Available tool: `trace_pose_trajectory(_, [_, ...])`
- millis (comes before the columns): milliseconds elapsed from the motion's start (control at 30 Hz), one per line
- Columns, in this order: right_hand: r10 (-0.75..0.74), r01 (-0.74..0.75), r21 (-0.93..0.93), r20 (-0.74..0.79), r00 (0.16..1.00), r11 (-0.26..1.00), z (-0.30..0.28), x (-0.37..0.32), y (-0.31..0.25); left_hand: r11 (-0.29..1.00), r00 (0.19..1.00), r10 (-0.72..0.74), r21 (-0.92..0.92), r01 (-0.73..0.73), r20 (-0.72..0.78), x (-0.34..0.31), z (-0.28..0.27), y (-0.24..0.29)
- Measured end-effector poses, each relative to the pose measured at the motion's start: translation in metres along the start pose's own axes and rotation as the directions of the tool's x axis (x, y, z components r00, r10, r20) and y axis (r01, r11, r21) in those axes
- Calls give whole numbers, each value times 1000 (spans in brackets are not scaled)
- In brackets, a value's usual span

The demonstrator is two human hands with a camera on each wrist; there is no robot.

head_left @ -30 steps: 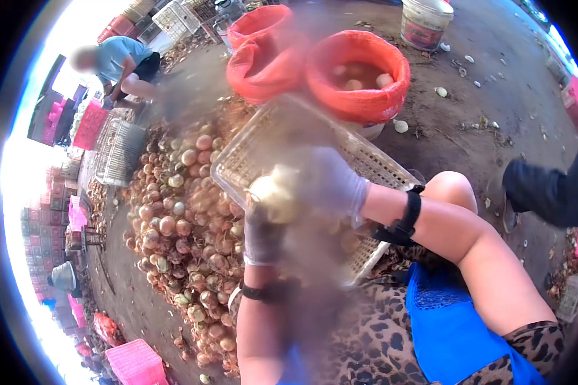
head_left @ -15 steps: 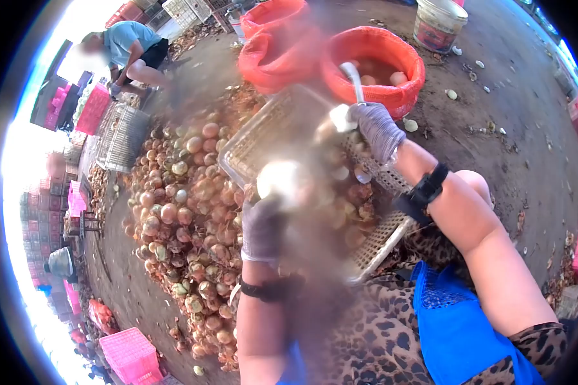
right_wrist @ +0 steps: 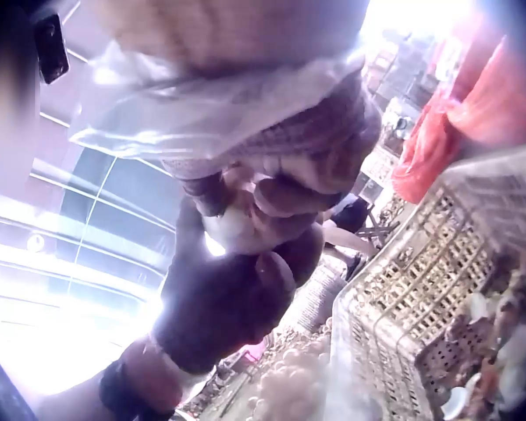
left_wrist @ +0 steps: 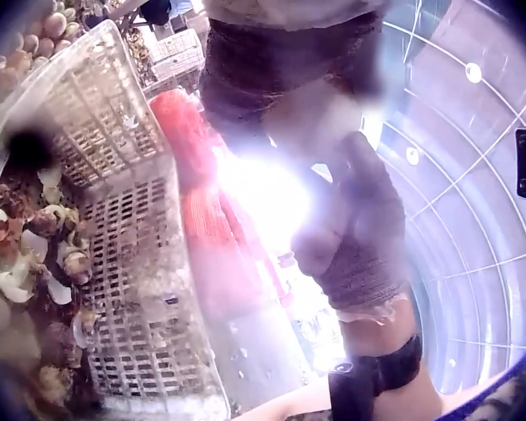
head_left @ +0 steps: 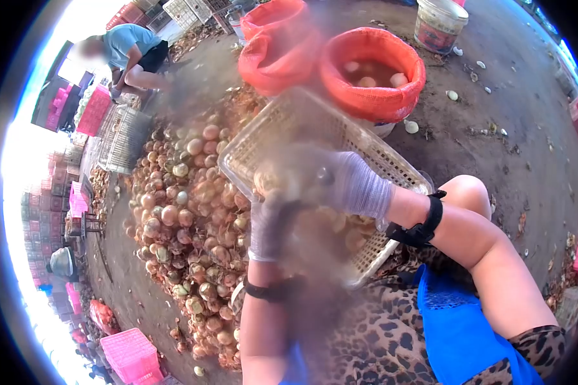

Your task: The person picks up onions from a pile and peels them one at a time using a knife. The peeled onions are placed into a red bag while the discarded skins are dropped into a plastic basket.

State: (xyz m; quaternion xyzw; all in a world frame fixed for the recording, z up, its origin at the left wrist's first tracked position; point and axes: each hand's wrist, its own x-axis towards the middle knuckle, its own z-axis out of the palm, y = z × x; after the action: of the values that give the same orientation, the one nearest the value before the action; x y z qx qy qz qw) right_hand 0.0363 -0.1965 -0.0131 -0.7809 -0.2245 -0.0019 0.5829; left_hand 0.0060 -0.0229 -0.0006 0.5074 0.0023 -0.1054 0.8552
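My gloved left hand [head_left: 270,228] grips a pale onion [head_left: 266,181] over the near-left side of the plastic crate. Right against that onion is my gloved right hand [head_left: 366,186], its fingers curled. In the right wrist view the onion [right_wrist: 241,226] sits between both hands, the left hand [right_wrist: 223,307] underneath and the right hand [right_wrist: 324,149] above. A slim pale knife seen in the right fist earlier is hidden now by blur and fingers. Loose onion skins [left_wrist: 35,254] lie inside the crate [left_wrist: 140,298].
A large heap of unpeeled onions [head_left: 192,237] spreads left of the crate. Red-lined tubs [head_left: 372,96] stand beyond it, one holding peeled onions, with a white bucket [head_left: 440,25] farther off. Another person [head_left: 135,54] bends near crates at the back left.
My right hand was raised to the right, away from the onion, with a pale tool and a white piece; it has come back down to the onion. The left hand stays nearly in place.
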Motion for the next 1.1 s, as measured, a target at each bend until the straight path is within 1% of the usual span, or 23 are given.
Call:
trace_pose_trajectory(33, [-7,6,71,13,1000,997,2,-2,-2,987,1000,0,-164,5,27,0,2,-1])
trace_pose_trajectory(67, [-26,24,82,17,1000,996,1,-4,-2,975,993,-9,-217,35,118,6,-3,-3])
trace_pose_trajectory(133, [-37,35,57,31,999,998,2,-6,-5,978,987,-59,-190,87,148,7,-5,-2])
trace_pose_trajectory(167, [-44,43,31,38,998,999,2,-7,-5,987,991,-105,-110,114,85,2,16,15])
trace_pose_trajectory(233, [-58,59,-23,44,997,998,1,-8,-7,993,994,-103,-48,105,32,-1,26,20])
trace_pose_trajectory(333, [-72,77,-111,55,996,991,0,-10,-7,999,998,0,-53,3,66,-1,16,6])
trace_pose_trajectory(433, [-74,90,-214,82,994,973,-1,-12,-9,997,993,71,21,-73,97,2,11,3])
trace_pose_trajectory(533, [-60,103,-371,124,990,923,-2,-14,-10,986,982,147,60,-154,118,7,6,-5])
trace_pose_trajectory(633, [-17,110,-563,168,986,819,-6,-13,-4,981,973,160,86,-175,164,6,0,-7])
trace_pose_trajectory(667, [-8,112,-594,174,985,797,-8,-13,2,981,966,169,62,-184,195,7,0,-7])
trace_pose_trajectory(733, [-21,133,-616,186,982,777,-10,-17,15,989,969,143,15,-149,202,5,-2,-8])
trace_pose_trajectory(767, [-38,147,-614,187,982,775,-12,-18,20,994,978,108,-8,-108,181,3,-3,-9])
trace_pose_trajectory(833, [-19,135,-616,192,981,776,-11,-19,28,998,990,34,-57,-27,135,-3,-7,-14])
trace_pose_trajectory(867, [20,105,-623,191,981,775,-10,-19,28,996,993,-5,-84,15,115,-6,-9,-16])
trace_pose_trajectory(900, [59,75,-631,189,980,772,-10,-19,28,998,994,18,-64,-11,106,-6,-8,-17])
trace_pose_trajectory(933, [14,100,-637,171,985,764,-9,-19,27,998,994,41,-44,-36,98,-6,-7,-17])
trace_pose_trajectory(967, [-31,121,-644,150,988,755,-6,-18,26,992,986,124,26,-127,109,-4,-6,-17])
trace_pose_trajectory(1000, [-23,117,-657,150,988,745,-6,-19,28,972,971,205,92,-217,126,-2,-4,-18])
trace_pose_trajectory(1033, [-15,113,-669,150,989,735,-6,-19,29,972,975,208,99,-215,80,-3,-2,-22])
trace_pose_trajectory(1067, [45,84,-684,168,985,725,-8,-18,29,971,977,209,107,-211,35,-6,-1,-26])
trace_pose_trajectory(1100, [168,18,-671,212,963,741,-15,-14,30,971,977,214,116,-211,-11,-8,-1,-28])
